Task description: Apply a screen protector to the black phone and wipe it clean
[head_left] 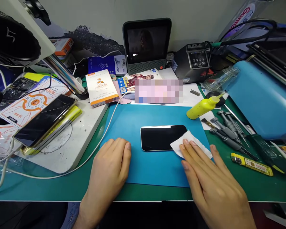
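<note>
A smartphone (160,138) with a dark screen and a pale frame lies face up on the blue mat (152,170). Over its right end lies a white wipe (181,143), which continues onto the mat. My right hand (212,181) rests flat on that wipe, fingers stretched out and thumb apart, not gripping it. To the left of the smartphone, my left hand (111,168) is curled into a loose fist on the mat, touching no object there. The undersides of its fingers are hidden.
Right of the mat are a yellow squeeze bottle (202,107), several screwdrivers (228,127) and a yellow cutter (252,164). At left, another phone (46,119) leans on a white stand base (69,140). A white cable (95,152) crosses the desk. A display (146,44) stands behind.
</note>
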### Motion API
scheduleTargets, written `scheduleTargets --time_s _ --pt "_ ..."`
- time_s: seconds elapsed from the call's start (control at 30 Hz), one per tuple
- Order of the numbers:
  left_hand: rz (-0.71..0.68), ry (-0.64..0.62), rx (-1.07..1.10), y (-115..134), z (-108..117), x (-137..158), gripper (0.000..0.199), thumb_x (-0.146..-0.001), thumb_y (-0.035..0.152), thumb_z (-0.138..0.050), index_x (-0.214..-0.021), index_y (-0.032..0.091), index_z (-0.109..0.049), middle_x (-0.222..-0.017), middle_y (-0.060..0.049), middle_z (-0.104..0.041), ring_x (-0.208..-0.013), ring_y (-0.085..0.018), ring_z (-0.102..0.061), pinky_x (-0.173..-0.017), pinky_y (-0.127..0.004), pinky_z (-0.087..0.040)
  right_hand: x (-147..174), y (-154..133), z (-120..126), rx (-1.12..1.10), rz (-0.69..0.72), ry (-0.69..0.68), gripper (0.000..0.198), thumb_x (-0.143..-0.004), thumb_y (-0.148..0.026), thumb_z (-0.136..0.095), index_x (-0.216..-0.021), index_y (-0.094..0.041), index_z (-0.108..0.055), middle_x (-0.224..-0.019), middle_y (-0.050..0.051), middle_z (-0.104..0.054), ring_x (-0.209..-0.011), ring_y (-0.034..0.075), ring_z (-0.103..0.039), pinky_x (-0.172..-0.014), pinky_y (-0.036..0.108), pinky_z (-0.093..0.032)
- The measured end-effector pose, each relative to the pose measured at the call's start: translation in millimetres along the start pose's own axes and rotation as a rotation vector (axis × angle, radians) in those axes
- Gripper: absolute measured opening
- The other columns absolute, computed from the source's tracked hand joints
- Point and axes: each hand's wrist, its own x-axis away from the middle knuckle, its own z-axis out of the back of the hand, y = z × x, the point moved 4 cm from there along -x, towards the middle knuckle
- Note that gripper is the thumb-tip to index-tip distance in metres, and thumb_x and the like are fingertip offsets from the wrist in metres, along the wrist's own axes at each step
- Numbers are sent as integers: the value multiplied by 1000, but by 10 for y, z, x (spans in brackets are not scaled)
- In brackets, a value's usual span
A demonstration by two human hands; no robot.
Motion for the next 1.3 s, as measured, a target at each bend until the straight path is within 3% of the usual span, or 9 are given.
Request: scheduleTargets --time_s 0.2,0.4,0.67,0.77,0.87,1.0,1.1,1.2,1.3 --pt "-9 -6 -15 -4 -17 -13 33 -114 22 -40 -83 23 -48 -74 1 -47 -70 -19 -43 -67 -36 -30 -117 -53 -138 67 -13 19 43 -112 -22 -55 -149 0 -57 -150 20 -62 -145 32 -57 -132 57 -33" --pt "-15 -14 -17 -12 -25 -3 33 -115 24 -37 -86 23 -52 -77 0 -53 -72 -20 -48 -70 -36 -34 -427 -188 -354 43 2 -29 59 -117 -46 -42 -144 2 -62 -155 22 -57 -148 36 -52 -129 57 -40" --pt "21 34 72 -74 -49 22 35 -115 25 -39 -84 24 -53 -74 1 -52 -69 -19 -50 -68 -34 -36 -513 -505 -421 -167 138 -166 62 -114 -51 -47 -156 -5 -54 -165 14 -46 -155 28 -43 -133 49 -34" --pt "22 29 65 -72 -63 15 36 -115 26 -39 -82 24 -53 -73 1 -52 -69 -19 -50 -67 -35 -35 -407 -329 -280 -197 167 -109 44 -116 -36 -49 -149 -10 -61 -158 8 -57 -150 21 -51 -136 45 -27" --pt "17 20 52 -52 -64 12 35 -115 26 -39 -82 23 -52 -74 1 -52 -69 -19 -49 -68 -35 -34 -282 11 -116 -85 76 5 36 -114 -20 -52 -145 -9 -63 -151 9 -64 -144 21 -58 -136 44 -27" --pt "-11 20 6 -26 -62 13 31 -114 23 -42 -84 23 -51 -75 1 -51 -70 -19 -47 -68 -35 -32 -143 404 -48 31 -44 42 36 -115 -29 -49 -142 -13 -65 -142 10 -70 -132 27 -65 -130 50 -35" --pt "-7 15 -29 -17 -71 4 31 -114 21 -42 -84 23 -49 -75 1 -49 -71 -19 -46 -70 -36 -31 -107 580 -99 13 -160 68 38 -115 -40 -45 -133 -17 -69 -135 12 -70 -126 34 -66 -116 54 -49" --pt "4 -2 -51 0 -75 -19 31 -115 21 -39 -85 23 -49 -78 1 -52 -74 -20 -47 -72 -37 -32 -100 676 -183 -11 -313 53 52 -113 -54 -40 -146 -19 -60 -138 15 -65 -126 39 -65 -104 57 -56" --pt "10 0 -61 18 -54 -53 31 -115 20 -38 -86 22 -50 -80 0 -55 -75 -20 -48 -73 -37 -34 -41 782 -294 -6 -397 -8 60 -111 -59 -38 -158 -24 -48 -146 16 -59 -133 42 -61 -108 60 -54"
